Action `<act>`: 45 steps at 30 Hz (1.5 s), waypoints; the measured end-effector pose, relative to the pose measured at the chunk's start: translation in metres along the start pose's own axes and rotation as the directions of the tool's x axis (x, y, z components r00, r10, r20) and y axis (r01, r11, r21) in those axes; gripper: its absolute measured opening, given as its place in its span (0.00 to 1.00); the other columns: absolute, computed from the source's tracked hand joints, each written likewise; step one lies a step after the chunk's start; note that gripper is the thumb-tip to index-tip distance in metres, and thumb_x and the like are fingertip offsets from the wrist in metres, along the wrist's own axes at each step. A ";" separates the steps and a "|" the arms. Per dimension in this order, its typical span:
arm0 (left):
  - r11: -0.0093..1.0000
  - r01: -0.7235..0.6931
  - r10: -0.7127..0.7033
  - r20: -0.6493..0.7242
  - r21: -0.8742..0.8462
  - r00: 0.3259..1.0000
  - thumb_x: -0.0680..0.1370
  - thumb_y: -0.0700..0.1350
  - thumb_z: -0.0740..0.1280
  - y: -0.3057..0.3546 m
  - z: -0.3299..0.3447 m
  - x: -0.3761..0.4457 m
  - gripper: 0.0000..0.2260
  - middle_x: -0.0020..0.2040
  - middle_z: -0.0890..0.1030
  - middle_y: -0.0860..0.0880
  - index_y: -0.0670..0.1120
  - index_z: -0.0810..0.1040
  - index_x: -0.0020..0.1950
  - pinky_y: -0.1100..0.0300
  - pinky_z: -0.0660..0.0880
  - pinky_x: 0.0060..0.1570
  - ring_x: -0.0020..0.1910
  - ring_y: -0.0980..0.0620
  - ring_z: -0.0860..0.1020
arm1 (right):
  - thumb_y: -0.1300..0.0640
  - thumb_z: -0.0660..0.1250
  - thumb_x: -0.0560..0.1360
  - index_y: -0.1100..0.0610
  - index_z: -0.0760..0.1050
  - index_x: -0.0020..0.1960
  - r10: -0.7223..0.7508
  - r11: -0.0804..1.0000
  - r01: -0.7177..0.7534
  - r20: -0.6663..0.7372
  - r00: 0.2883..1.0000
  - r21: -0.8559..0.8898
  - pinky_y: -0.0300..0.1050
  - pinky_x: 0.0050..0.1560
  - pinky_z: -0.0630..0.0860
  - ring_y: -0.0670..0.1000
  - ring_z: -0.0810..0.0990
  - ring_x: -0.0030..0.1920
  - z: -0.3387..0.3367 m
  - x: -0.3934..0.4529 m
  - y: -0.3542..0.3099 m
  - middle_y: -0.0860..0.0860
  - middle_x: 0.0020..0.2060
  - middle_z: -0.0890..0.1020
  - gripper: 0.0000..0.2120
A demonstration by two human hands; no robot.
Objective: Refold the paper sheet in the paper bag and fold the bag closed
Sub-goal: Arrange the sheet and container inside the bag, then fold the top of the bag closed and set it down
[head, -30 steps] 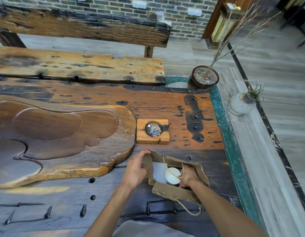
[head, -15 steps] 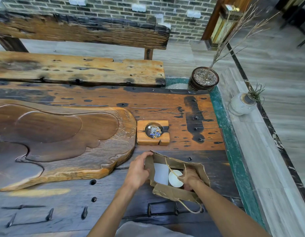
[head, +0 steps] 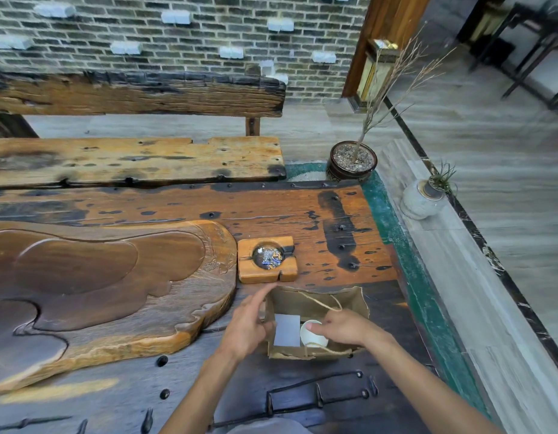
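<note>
A brown paper bag [head: 321, 300] with twine handles stands open on the dark wooden table near its right end. Inside it lie a folded white paper sheet [head: 286, 330] on the left and a white paper cup [head: 312, 336] on the right. My left hand [head: 247, 327] holds the bag's left rim, thumb inside against the sheet, index finger stretched along the outer edge. My right hand [head: 343, 327] reaches into the bag from the right, with its fingers on the cup's rim.
A square wooden ashtray [head: 266, 259] sits just behind the bag. A large carved wooden tea tray [head: 99, 283] fills the table's left. The table's green right edge [head: 406, 261] is close to the bag. A potted dry branch [head: 352, 161] and a small vase [head: 423, 198] stand beyond. A bench sits behind.
The bag's mouth has been pulled wider and squarer. My right hand has risen from deep inside the bag to the cup's rim. My left hand still holds the left rim.
</note>
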State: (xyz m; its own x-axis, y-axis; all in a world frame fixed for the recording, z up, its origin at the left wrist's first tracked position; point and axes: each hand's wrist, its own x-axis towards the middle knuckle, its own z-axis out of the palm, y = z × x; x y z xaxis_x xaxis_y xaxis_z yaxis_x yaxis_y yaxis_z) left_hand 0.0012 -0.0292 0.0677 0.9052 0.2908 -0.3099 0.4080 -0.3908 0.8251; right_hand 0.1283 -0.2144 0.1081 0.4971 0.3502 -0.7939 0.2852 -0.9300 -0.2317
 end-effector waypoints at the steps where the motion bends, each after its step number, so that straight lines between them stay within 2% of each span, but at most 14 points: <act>1: 1.000 -0.004 0.004 -0.001 -0.003 1.000 0.74 0.36 0.72 0.002 -0.001 0.000 0.34 0.64 0.75 0.49 0.61 0.65 0.74 0.73 0.70 0.37 0.30 0.60 0.74 | 0.31 0.56 0.75 0.56 0.80 0.47 -0.021 1.000 0.021 -0.004 1.000 0.021 0.43 0.46 0.72 0.55 0.79 0.59 -0.006 -0.008 0.002 0.54 0.53 0.80 0.29; 3: 0.999 -0.026 0.026 -0.012 0.018 1.000 0.75 0.39 0.73 0.006 -0.005 0.001 0.33 0.64 0.75 0.49 0.59 0.65 0.75 0.74 0.71 0.37 0.31 0.59 0.74 | 0.29 0.59 0.71 0.49 0.74 0.37 -0.055 0.996 0.056 -0.018 0.998 0.064 0.41 0.38 0.69 0.50 0.80 0.48 -0.015 -0.026 0.007 0.50 0.45 0.79 0.24; 6: 0.998 -0.059 0.060 -0.045 0.022 0.997 0.76 0.44 0.73 0.013 -0.012 0.002 0.29 0.61 0.76 0.52 0.59 0.67 0.73 0.69 0.73 0.41 0.35 0.56 0.74 | 0.26 0.61 0.67 0.50 0.76 0.38 -0.115 0.987 0.115 -0.008 0.993 0.113 0.42 0.41 0.71 0.45 0.78 0.39 -0.029 -0.049 0.013 0.46 0.39 0.82 0.27; 10: 0.996 -0.010 0.001 -0.097 -0.094 0.995 0.78 0.50 0.70 0.015 -0.023 0.006 0.16 0.53 0.78 0.55 0.61 0.72 0.63 0.62 0.75 0.44 0.40 0.55 0.75 | 0.30 0.64 0.69 0.57 0.83 0.50 -0.215 0.932 0.206 -0.002 0.977 0.299 0.45 0.57 0.80 0.43 0.85 0.48 -0.057 -0.076 0.031 0.47 0.46 0.87 0.31; 13: 0.939 0.124 -0.148 -0.050 -0.321 0.988 0.80 0.53 0.65 0.010 -0.029 0.011 0.07 0.51 0.80 0.49 0.57 0.77 0.57 0.55 0.76 0.49 0.47 0.51 0.78 | 0.35 0.65 0.70 0.60 0.81 0.53 -0.216 0.814 0.219 -0.070 0.974 0.538 0.50 0.58 0.81 0.49 0.86 0.50 -0.077 -0.083 0.052 0.52 0.48 0.87 0.30; 17: 0.827 0.375 -0.385 0.065 -0.420 0.921 0.79 0.63 0.60 -0.003 -0.029 0.020 0.18 0.56 0.83 0.44 0.52 0.77 0.58 0.53 0.78 0.50 0.50 0.49 0.80 | 0.35 0.66 0.69 0.59 0.79 0.58 0.044 0.577 0.138 -0.199 0.979 0.805 0.55 0.59 0.80 0.54 0.84 0.53 -0.078 -0.050 0.084 0.54 0.49 0.87 0.31; 19: 0.750 0.476 -0.469 0.138 -0.459 0.872 0.77 0.68 0.57 -0.008 -0.024 0.025 0.23 0.56 0.84 0.45 0.53 0.77 0.59 0.50 0.79 0.49 0.54 0.46 0.80 | 0.31 0.64 0.69 0.54 0.75 0.63 0.178 0.563 0.067 -0.200 0.963 0.824 0.57 0.61 0.78 0.52 0.81 0.55 -0.066 -0.024 0.095 0.51 0.54 0.83 0.33; 26: 0.577 0.636 -0.547 0.336 -0.512 0.767 0.71 0.78 0.48 -0.025 0.006 0.041 0.35 0.61 0.81 0.41 0.60 0.70 0.68 0.42 0.74 0.53 0.62 0.39 0.75 | 0.21 0.60 0.62 0.43 0.59 0.74 0.122 0.337 -0.245 0.215 0.969 0.909 0.75 0.63 0.65 0.62 0.65 0.73 -0.022 0.031 0.103 0.59 0.75 0.64 0.47; 29: 0.558 0.643 -0.530 0.372 -0.524 0.762 0.74 0.75 0.45 -0.019 0.015 0.041 0.32 0.57 0.81 0.38 0.58 0.71 0.65 0.44 0.73 0.53 0.55 0.42 0.76 | 0.20 0.60 0.60 0.44 0.61 0.73 0.108 0.355 -0.279 0.257 0.960 0.892 0.78 0.59 0.63 0.62 0.64 0.73 -0.015 0.040 0.099 0.60 0.74 0.65 0.48; 33: 0.591 0.641 -0.507 0.392 -0.491 0.768 0.79 0.69 0.44 -0.015 0.022 0.040 0.30 0.31 0.84 0.47 0.48 0.76 0.52 0.57 0.70 0.39 0.39 0.48 0.76 | 0.30 0.58 0.72 0.49 0.62 0.71 0.076 0.338 -0.294 0.285 0.955 0.894 0.78 0.59 0.63 0.61 0.73 0.62 -0.014 0.045 0.094 0.62 0.66 0.74 0.35; 35: 0.585 0.645 -0.502 0.405 -0.492 0.764 0.80 0.67 0.48 -0.014 0.022 0.042 0.29 0.27 0.82 0.48 0.46 0.77 0.48 0.59 0.68 0.36 0.36 0.49 0.74 | 0.35 0.58 0.75 0.51 0.64 0.69 0.068 0.354 -0.304 0.300 0.952 0.884 0.76 0.59 0.64 0.61 0.76 0.60 -0.013 0.048 0.093 0.64 0.62 0.77 0.28; 39: 0.579 0.643 -0.507 0.396 -0.501 0.765 0.82 0.58 0.57 -0.020 0.024 0.041 0.19 0.32 0.84 0.46 0.45 0.76 0.58 0.65 0.74 0.23 0.26 0.54 0.79 | 0.41 0.58 0.78 0.54 0.64 0.62 0.009 0.365 -0.333 0.354 0.935 0.870 0.73 0.50 0.70 0.63 0.75 0.63 -0.010 0.047 0.088 0.66 0.65 0.75 0.21; 43: 0.533 0.630 -0.492 0.398 -0.565 0.774 0.82 0.44 0.63 -0.028 0.028 0.037 0.09 0.41 0.86 0.40 0.42 0.76 0.58 0.58 0.80 0.31 0.37 0.48 0.83 | 0.52 0.62 0.77 0.60 0.76 0.56 -0.028 0.322 -0.311 0.338 0.941 0.894 0.68 0.50 0.78 0.63 0.78 0.60 -0.003 0.049 0.084 0.64 0.56 0.81 0.13; 45: 0.531 0.600 -0.482 0.369 -0.599 0.795 0.80 0.39 0.65 -0.034 0.030 0.034 0.05 0.44 0.85 0.40 0.41 0.78 0.54 0.56 0.82 0.33 0.39 0.48 0.84 | 0.60 0.65 0.76 0.63 0.77 0.51 -0.003 0.294 -0.249 0.261 0.965 0.923 0.58 0.47 0.83 0.61 0.83 0.48 0.000 0.048 0.082 0.65 0.47 0.84 0.07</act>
State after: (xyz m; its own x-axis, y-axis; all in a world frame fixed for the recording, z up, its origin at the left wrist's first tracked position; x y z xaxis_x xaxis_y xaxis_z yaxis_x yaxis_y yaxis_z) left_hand 0.0221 -0.0322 0.0149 0.5669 0.0971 -0.8181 0.6884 0.4897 0.5351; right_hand 0.1750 -0.2741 0.0511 0.2647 0.3120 -0.9125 -0.7963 -0.4629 -0.3893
